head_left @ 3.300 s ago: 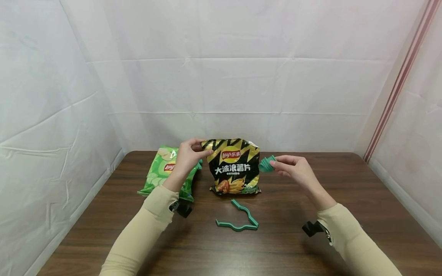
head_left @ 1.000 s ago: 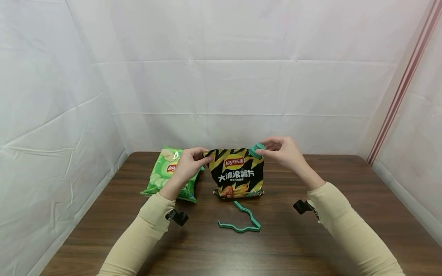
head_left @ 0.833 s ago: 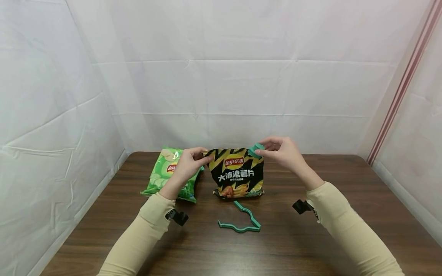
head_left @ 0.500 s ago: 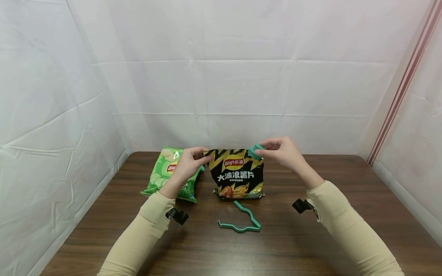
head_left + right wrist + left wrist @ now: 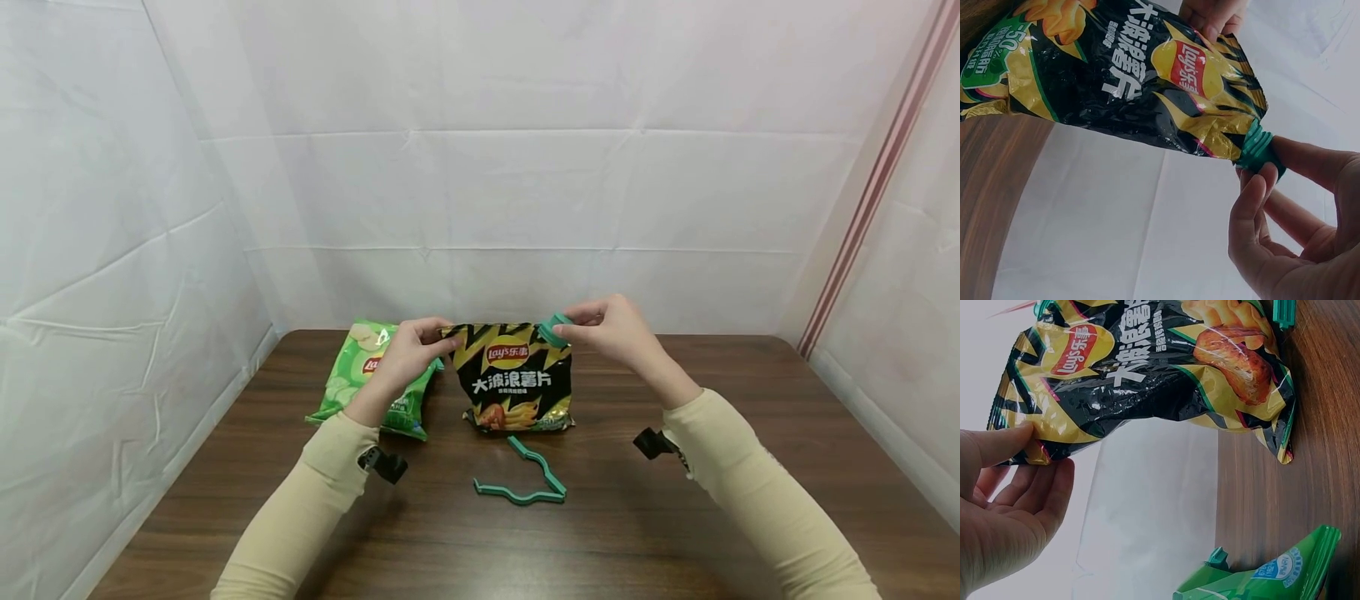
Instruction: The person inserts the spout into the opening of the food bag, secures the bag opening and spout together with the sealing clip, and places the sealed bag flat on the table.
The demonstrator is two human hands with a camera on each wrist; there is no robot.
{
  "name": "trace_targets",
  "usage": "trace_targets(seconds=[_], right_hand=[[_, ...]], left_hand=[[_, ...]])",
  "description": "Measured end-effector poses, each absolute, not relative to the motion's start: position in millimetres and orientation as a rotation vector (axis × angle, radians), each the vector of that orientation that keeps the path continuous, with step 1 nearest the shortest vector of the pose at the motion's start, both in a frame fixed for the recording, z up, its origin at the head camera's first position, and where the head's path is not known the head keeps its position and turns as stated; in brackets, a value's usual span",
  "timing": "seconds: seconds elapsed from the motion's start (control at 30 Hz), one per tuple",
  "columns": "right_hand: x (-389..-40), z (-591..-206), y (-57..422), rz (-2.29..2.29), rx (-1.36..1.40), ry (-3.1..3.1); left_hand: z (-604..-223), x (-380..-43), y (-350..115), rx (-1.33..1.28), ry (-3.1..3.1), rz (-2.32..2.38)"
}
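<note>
A black and yellow chip bag (image 5: 510,375) stands upright on the table, printed front towards me. My left hand (image 5: 408,358) pinches its top left corner, with the thumb (image 5: 1007,444) in front and the fingers behind. My right hand (image 5: 615,333) holds a small green threaded plastic piece (image 5: 1257,149) between thumb and fingers. This piece sits over the bag's top right corner, and part of that corner is hidden by it. In front of the bag, a green hinged bag clip (image 5: 525,498) lies on the table, spread into a V.
A green chip bag (image 5: 348,379) lies at the left, partly behind my left forearm; a small green plastic bit (image 5: 1217,557) shows at its edge. The brown wooden table (image 5: 675,533) ends at the back against a white cloth wall (image 5: 525,183).
Since the oldest frame, the green piece in my right hand has moved up and left, from beside the bag onto its top right corner. Over the last second almost nothing has moved.
</note>
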State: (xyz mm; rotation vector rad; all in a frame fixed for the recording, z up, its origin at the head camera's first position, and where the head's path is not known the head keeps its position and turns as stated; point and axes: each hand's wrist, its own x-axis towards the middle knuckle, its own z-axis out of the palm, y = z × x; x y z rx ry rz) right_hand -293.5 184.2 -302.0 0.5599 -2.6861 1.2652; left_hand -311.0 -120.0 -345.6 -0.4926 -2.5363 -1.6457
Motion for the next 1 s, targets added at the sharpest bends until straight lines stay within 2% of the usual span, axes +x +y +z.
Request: trace_targets(seconds=[0.23, 0.67, 1.0], right_hand=[[-291.1, -302.7, 175.8, 1.138, 0.561, -2.629], [-291.9, -314.4, 179.6, 1.178, 0.672, -2.468], [-294.1, -321.3, 179.1, 1.129, 0.657, -2.42]], left_hand=[[-344.4, -314.5, -123.0, -0.522, -2.55, -1.664], [-346.1, -314.7, -123.7, -0.522, -2.557, -1.65], [-346.7, -316.0, -122.6, -0.527, -2.546, -1.691]])
